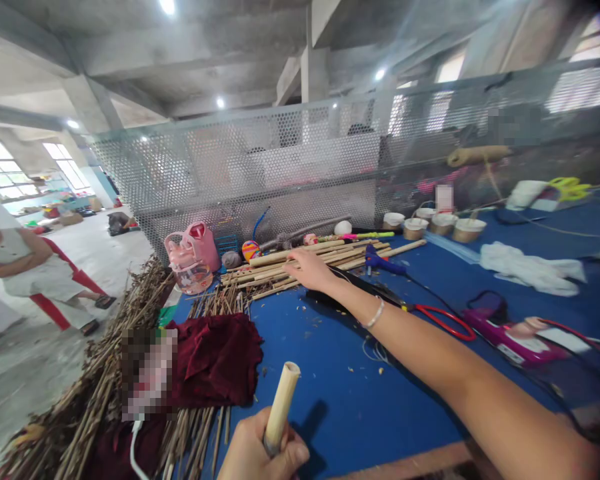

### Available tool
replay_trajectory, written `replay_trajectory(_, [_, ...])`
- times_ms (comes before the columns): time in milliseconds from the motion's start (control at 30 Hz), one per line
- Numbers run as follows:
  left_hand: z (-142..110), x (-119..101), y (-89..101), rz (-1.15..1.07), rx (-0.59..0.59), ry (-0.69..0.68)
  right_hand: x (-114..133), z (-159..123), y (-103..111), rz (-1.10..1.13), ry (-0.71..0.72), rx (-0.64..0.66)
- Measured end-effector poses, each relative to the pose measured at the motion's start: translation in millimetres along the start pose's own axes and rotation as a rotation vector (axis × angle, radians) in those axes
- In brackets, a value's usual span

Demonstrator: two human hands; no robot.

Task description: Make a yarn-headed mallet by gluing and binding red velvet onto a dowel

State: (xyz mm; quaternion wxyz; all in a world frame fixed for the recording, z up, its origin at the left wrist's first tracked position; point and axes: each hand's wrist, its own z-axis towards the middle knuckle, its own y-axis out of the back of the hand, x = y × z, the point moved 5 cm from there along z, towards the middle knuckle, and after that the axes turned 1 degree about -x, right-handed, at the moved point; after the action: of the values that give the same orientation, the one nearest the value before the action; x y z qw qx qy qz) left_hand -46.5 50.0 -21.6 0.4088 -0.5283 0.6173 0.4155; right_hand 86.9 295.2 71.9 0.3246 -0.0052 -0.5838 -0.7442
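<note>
My left hand (263, 447), at the bottom of the head view, is closed around a short pale bamboo tube (283, 403). The tube points upward and its hollow end shows. Further off, my right hand (307, 268) lies over a pile of pale bamboo sticks (275, 257) at the back of the blue table (325, 373). Its fingers look stretched out and touch the sticks; whether any stick is gripped cannot be made out. A blue glue gun (383, 260) and red-handled shears (445, 321) lie to the right of that hand.
Dry brown stalks (105, 360) and a dark red cloth (217, 360) cover the left side. A pink jug (203, 247) stands behind them. Small cups (467, 230), white gloves (533, 267) and a magenta device (515, 343) lie right. A perforated screen (240, 173) closes the back; a person sits left.
</note>
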Motion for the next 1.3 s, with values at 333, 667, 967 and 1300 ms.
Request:
replay_trajectory(333, [-17, -73, -41.2, -0.042, 0.334, -0.112, 77, -174, 28, 1.507, 0.177, 0.366])
replay_trajectory(667, [22, -94, -37.6, -0.23, 0.206, -0.205, 71, -150, 19, 1.386, -0.099, 0.331])
replay_trajectory(967, [17, -90, 6.2, -0.232, -0.119, -0.259, 84, -199, 10, 1.437, -0.243, 0.614])
replay_trajectory(1300, [15, -81, 6.5, -0.551, 0.073, -0.416, 61, -203, 8, 1.641, -0.258, 0.405])
